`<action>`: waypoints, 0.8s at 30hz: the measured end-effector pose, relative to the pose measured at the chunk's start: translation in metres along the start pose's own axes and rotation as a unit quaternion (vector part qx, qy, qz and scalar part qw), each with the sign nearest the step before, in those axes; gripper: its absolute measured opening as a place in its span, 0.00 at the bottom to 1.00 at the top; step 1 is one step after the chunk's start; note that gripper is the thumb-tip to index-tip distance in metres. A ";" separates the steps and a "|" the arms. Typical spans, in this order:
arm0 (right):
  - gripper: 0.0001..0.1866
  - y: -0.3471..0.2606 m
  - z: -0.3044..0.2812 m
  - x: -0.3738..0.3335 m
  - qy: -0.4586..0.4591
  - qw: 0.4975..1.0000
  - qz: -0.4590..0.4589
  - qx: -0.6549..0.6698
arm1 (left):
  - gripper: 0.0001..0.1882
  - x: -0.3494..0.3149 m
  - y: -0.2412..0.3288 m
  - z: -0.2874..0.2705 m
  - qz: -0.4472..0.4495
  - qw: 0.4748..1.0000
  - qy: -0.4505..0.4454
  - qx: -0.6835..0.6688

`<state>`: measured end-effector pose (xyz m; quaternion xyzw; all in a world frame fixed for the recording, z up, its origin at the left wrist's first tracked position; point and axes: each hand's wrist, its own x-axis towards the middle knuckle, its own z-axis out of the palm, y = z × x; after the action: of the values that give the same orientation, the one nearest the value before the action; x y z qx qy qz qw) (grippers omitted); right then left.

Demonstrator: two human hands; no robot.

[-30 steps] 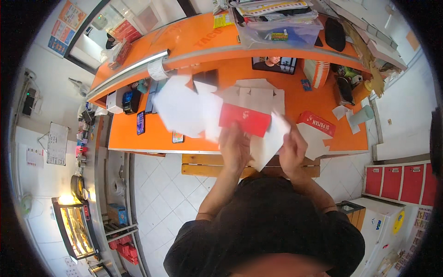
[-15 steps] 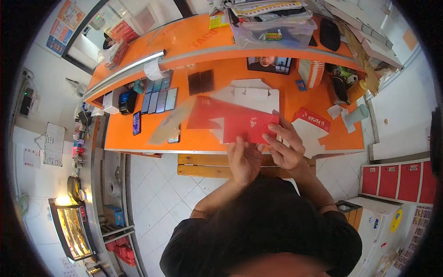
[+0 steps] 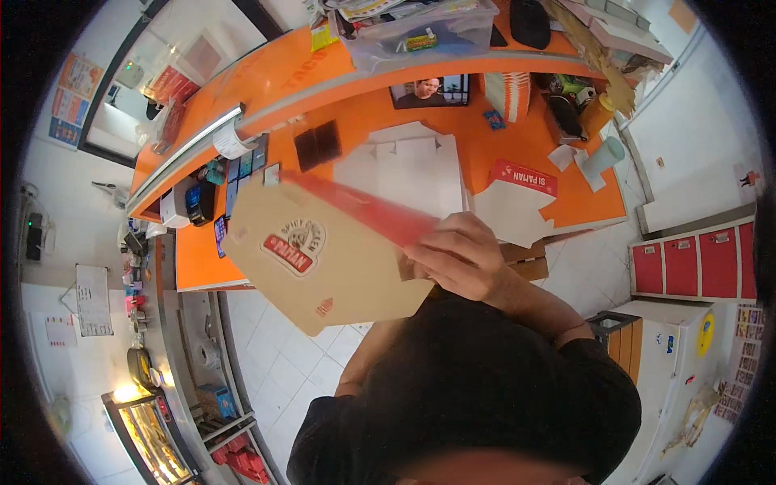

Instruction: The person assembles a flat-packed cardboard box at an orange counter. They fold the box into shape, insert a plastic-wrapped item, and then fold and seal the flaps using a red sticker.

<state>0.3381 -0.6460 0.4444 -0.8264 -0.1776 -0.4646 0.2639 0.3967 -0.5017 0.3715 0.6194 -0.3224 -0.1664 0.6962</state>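
A partly folded cardboard food box point(image 3: 356, 283), brown with a printed logo on its large panel and red along the upper side, is held tilted over the front edge of the orange counter. My right hand point(image 3: 461, 255) pinches its right end, fingers wrapped over the red flap. My left forearm point(image 3: 370, 352) runs up behind the brown panel, which hides my left hand. On the counter behind lie flat white box blanks point(image 3: 420, 174). To the right is another box blank, white with a red printed panel point(image 3: 524, 178).
Several phones point(image 3: 242, 168) lie at the counter's left, partly covered by the box. A tablet point(image 3: 430, 91) showing a person stands under the orange shelf point(image 3: 267, 105). A plastic bin point(image 3: 420, 36) sits on that shelf. A pale green cup point(image 3: 608, 153) is at the right edge.
The box has swung round and come nearer, so its brown printed side now faces up instead of the red. My left hand has gone out of sight behind it. The view has shifted.
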 end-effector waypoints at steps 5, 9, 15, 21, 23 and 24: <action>0.15 0.019 0.004 -0.015 -0.013 1.000 0.012 0.005 | 0.18 0.002 0.014 -0.012 -0.040 0.992 -0.018 -0.114; 0.15 0.024 0.002 -0.023 -0.055 0.997 0.060 0.002 | 0.17 0.000 0.014 -0.009 -0.045 0.988 -0.008 -0.148; 0.12 0.005 -0.020 -0.013 -0.050 0.956 0.204 0.205 | 0.17 -0.006 0.023 -0.013 -0.056 0.981 0.003 -0.186; 0.13 0.001 -0.019 -0.017 -0.077 0.986 0.141 0.054 | 0.17 -0.009 0.023 -0.011 -0.062 0.975 0.010 -0.213; 0.14 0.003 -0.011 -0.019 -0.075 0.992 0.100 0.002 | 0.16 -0.009 0.023 -0.010 -0.062 0.973 0.011 -0.222; 0.15 0.004 -0.006 -0.024 -0.068 0.993 0.097 -0.003 | 0.16 -0.008 0.024 -0.009 -0.063 0.973 0.011 -0.223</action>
<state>0.3245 -0.6538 0.4253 -0.8704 -0.1128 -0.3799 0.2921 0.3928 -0.4852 0.3921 0.4693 -0.2299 -0.2705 0.8086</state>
